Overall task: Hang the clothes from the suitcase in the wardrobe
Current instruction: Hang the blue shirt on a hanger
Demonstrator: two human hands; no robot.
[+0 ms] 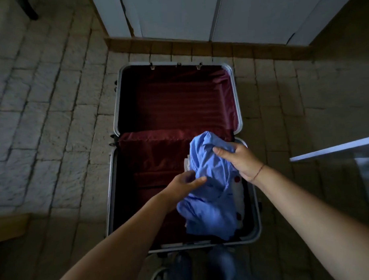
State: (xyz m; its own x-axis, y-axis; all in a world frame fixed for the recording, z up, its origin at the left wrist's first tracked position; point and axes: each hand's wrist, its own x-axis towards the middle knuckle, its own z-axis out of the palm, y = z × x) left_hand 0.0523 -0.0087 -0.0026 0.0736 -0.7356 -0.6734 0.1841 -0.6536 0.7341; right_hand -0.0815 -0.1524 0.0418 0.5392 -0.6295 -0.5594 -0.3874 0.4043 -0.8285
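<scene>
1. The right hand point(240, 161) is clenched round a bunched fold at the top of the blue shirt point(210, 193), fingers curled into the cloth. A thin red bracelet point(259, 171) sits on its wrist.
2. The left hand point(184, 182) reaches in from the other side, its fingers lying against the shirt's left edge. I cannot tell whether it pinches the cloth or only touches it.
3. The shirt is crumpled between the two hands, over the right side of the near half of the suitcase point(116, 104). Its lower part hangs down toward the case's front edge.
4. Under the shirt lies a white garment point(241, 196) with dark red spots, showing just beside the shirt's right edge.
5. The suitcase lies open flat on the floor point(52, 102), silver-rimmed and with a dark red lining point(178, 98). Only the lining shows in the far half.
6. The floor is pale stone tile, dim in this light.
7. Beyond the case, past a brown skirting point(176, 46), stands the white wardrobe point(175, 14), its doors closed.
8. The person's jeans point(179, 270) show at the case's near edge.
</scene>
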